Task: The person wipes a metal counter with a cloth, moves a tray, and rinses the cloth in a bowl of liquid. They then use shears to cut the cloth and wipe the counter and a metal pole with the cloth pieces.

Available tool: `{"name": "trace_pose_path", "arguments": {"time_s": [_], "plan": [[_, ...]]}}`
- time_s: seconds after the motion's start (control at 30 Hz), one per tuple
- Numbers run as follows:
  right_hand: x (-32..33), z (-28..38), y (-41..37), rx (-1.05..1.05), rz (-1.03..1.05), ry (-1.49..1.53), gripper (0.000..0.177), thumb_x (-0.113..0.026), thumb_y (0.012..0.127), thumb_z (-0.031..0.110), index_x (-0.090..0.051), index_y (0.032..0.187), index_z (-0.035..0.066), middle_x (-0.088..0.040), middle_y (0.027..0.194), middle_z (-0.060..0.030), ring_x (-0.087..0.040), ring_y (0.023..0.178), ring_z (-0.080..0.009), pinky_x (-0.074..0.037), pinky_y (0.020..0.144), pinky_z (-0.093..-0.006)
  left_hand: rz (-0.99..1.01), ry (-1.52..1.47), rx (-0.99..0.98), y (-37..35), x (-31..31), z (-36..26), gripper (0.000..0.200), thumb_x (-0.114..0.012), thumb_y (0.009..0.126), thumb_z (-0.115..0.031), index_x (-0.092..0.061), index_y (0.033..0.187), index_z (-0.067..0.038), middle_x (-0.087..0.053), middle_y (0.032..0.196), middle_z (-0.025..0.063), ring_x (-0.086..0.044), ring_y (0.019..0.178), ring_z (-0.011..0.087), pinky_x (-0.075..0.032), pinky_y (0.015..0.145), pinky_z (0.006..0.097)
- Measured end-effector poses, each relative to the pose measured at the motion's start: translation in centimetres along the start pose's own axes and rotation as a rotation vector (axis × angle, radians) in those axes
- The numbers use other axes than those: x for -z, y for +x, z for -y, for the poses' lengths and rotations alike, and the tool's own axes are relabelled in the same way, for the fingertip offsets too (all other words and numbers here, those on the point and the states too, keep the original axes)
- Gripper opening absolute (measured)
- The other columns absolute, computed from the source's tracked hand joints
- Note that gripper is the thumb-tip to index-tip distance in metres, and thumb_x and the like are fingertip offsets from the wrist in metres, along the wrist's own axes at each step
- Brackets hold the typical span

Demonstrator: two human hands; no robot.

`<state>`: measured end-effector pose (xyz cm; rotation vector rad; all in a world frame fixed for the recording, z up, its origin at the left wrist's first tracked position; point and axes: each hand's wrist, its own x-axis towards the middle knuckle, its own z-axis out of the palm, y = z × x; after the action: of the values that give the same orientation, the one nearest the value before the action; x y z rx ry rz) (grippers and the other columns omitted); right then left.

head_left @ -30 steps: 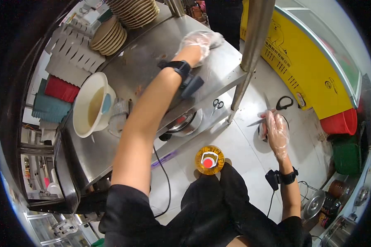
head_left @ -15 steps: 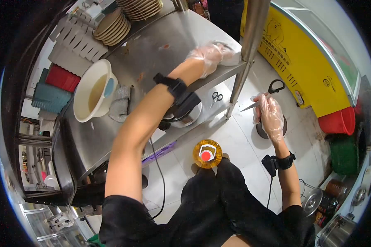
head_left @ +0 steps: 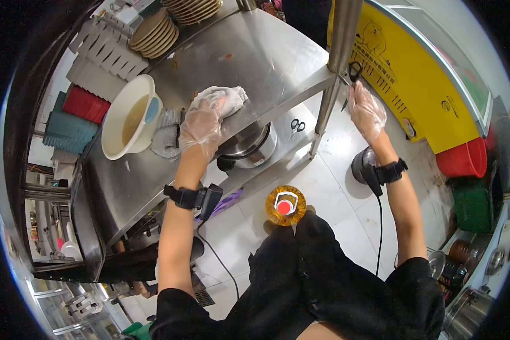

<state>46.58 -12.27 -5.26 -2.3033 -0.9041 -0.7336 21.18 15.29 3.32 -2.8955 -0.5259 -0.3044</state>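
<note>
My left hand (head_left: 200, 126), in a clear plastic glove, is closed on a white cloth (head_left: 230, 101) that rests on the steel table (head_left: 260, 54). A grey cloth (head_left: 166, 135) lies bunched just left of it, beside a cream basin (head_left: 147, 90) holding cloudy liquid. My right hand (head_left: 367, 113), also gloved, grips black-handled scissors (head_left: 355, 71) near the table's metal post. The handle points up and part of the blade shows below; the fingers hide the rest.
Stacked plates (head_left: 153, 34) stand at the table's far left. A second pair of scissors (head_left: 297, 124) and a steel pot (head_left: 258, 148) sit on the lower shelf. An oil jug (head_left: 273, 211) is on the floor before me. A yellow freezer (head_left: 430, 113) is at right.
My left hand has drawn back from the table's far right corner toward the basin with the white cloth. My right hand has moved up toward the post, and the scissors have turned more upright.
</note>
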Motion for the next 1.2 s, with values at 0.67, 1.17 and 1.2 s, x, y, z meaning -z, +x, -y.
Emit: {"name": "trace_pose_path", "arguments": {"time_s": [0.67, 1.17, 1.2], "plan": [[2.0, 5.8, -2.2, -0.115, 0.411, 0.116, 0.025, -0.049, 0.098, 0.036, -0.055, 0.1, 0.012, -0.063, 0.07, -0.0189, -0.059, 0.068, -0.0443, -0.044, 0.062, -0.0521, -0.067, -0.038, 0.117, -0.2, -0.6, -0.7, 0.053, -0.054, 0.087, -0.005, -0.055, 0.136, -0.022, -0.056, 0.132, 0.011, -0.056, 0.118, 0.0335, -0.049, 0.098, 0.0418], [1.6, 9.1, -3.0, -0.013, 0.561, 0.197, 0.026, -0.047, 0.1, 0.034, -0.052, 0.101, 0.008, -0.065, 0.075, -0.0184, -0.062, 0.064, -0.0425, -0.047, 0.059, -0.0546, -0.037, -0.074, 0.137, -0.5, -0.4, -0.9, 0.056, -0.05, 0.087, -0.004, -0.051, 0.14, -0.022, -0.056, 0.133, 0.011, -0.052, 0.122, 0.0342, -0.045, 0.103, 0.0416], [2.0, 9.1, -3.0, -0.002, 0.553, 0.208, 0.026, -0.047, 0.1, 0.034, -0.053, 0.098, 0.008, -0.065, 0.075, -0.0192, -0.062, 0.065, -0.0424, -0.047, 0.06, -0.0546, -0.017, -0.063, 0.133, -0.5, -0.4, -0.9, 0.056, -0.05, 0.087, -0.004, -0.051, 0.14, -0.022, -0.056, 0.132, 0.0112, -0.052, 0.122, 0.0344, -0.045, 0.103, 0.0419]]}}
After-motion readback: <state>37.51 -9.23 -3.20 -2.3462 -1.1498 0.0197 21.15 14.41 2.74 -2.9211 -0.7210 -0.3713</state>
